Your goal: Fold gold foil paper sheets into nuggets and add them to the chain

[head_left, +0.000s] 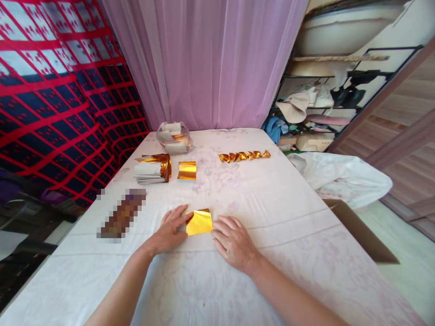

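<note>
Left arm: bare forearm, entering from the near edge of the bed, angled up and rightward toward the middle. Left hand [171, 231]: palm down, flat, fingers [181, 213] extended and slightly spread, tips pointing right and away.

Right arm: bare forearm, entering from the near right corner, angled up and leftward. Right hand [233, 242]: palm down, flat, fingers extended together, tips pointing left and away.

Both hands: lying low on the surface, near each other, fingertips converging, not clasped, wrists straight, neither curled into a fist.
</note>
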